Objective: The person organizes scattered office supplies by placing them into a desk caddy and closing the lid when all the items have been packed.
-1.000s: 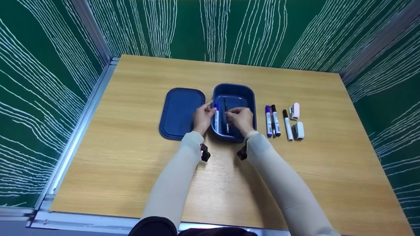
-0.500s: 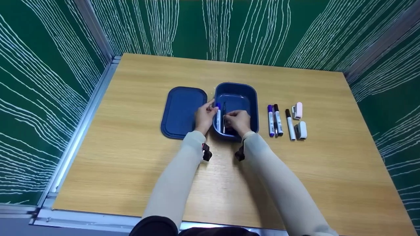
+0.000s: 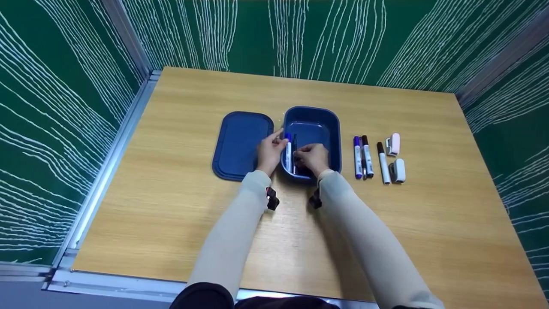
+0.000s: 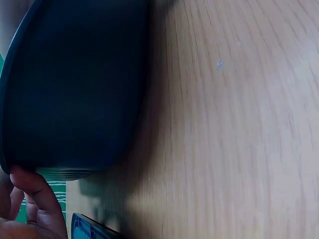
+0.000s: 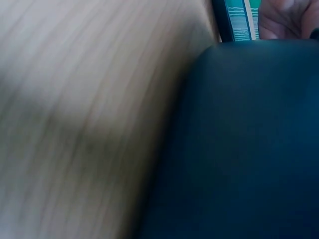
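Note:
A dark blue plastic box (image 3: pixel 337 137) stands open on the table. My left hand (image 3: pixel 268 154) grips its left rim, thumb on the inner side near a purple-capped marker (image 3: pixel 288 155) lying along that wall. The left wrist view shows a finger (image 4: pixel 37 186) against the box's outer wall. Inside the box, my right hand (image 3: pixel 315 157) pinches a slim black pen (image 3: pixel 294 141), which lies lengthwise beside the marker. The right wrist view holds mostly the box's outer wall (image 5: pixel 239 139), with part of the right hand (image 5: pixel 284 20) above the rim; the fingertips are hidden there.
A blue lid (image 3: pixel 241 141) lies left of the box. To the right are a purple marker (image 3: pixel 357 158), a black-capped marker (image 3: pixel 367 156) with a thin pen between them, another black-capped marker (image 3: pixel 384 165), a pink clip (image 3: pixel 395 143) and a white clip (image 3: pixel 399 170).
My right hand has shifted left inside the box, bringing the black pen closer alongside the marker. My left hand stays at the rim. The head view has drifted slightly.

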{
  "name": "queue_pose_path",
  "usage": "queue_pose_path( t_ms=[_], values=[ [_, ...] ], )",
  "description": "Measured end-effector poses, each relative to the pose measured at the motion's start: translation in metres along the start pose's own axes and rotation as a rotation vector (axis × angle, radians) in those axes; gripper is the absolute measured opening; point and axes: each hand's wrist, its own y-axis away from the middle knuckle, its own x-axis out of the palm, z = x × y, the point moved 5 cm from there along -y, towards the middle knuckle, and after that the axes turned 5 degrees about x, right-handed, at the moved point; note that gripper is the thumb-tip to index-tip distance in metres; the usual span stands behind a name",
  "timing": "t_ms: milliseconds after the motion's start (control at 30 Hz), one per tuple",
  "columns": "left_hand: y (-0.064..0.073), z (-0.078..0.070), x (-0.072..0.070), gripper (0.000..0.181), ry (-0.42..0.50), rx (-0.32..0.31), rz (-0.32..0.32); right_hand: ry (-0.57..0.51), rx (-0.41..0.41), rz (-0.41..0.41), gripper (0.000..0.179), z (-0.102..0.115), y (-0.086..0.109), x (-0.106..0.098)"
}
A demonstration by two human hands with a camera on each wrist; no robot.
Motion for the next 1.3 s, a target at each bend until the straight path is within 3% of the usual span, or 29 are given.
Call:
queue_pose_path(
  t_ms=[300, 567, 933, 1133, 1300],
  values=[
    [0.0, 0.0, 0.003, 0.041, 0.024, -0.004, 0.01, 0.175, -0.071, -0.046, 0.015, 0.002, -0.001, -0.001],
    [0.0, 0.0, 0.005, 0.041, 0.014, -0.027, 0.021, 0.232, -0.073, -0.059, 0.015, 0.002, -0.002, -0.001],
    [0.0, -0.001, 0.005, 0.041, 0.0, -0.006, 0.027, 0.234, -0.043, -0.021, 0.021, 0.004, 0.0, -0.007],
    [-0.001, -0.001, 0.004, 0.041, -0.005, 0.002, 0.017, 0.192, -0.122, -0.063, 0.021, 0.023, 0.002, -0.032],
    [-0.001, -0.002, 0.0, 0.041, -0.007, 0.024, 0.006, 0.103, -0.215, -0.128, 0.022, 0.045, 0.001, -0.078]
  ],
)
